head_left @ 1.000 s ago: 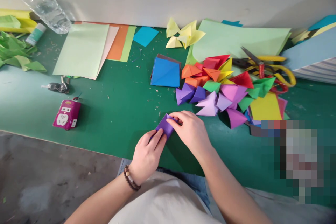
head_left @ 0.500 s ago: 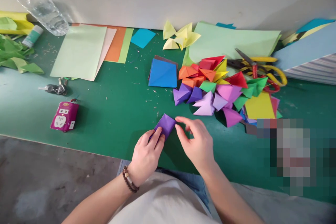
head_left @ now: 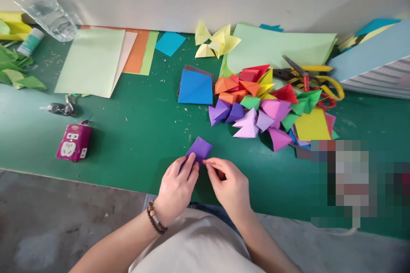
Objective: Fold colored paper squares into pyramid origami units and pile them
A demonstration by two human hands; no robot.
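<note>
My left grip closes on the smooth folded purple paper over the green table; my right grip pinches shut just beside it.

A folded sheet of purple origami paper, a compact, crisp-edged quadrilateral, lies tilted diagonally above the green worktop. The left hand has its fingers over the sheet's lower end. The right hand's pinched fingertips sit at its lower edge.
</note>
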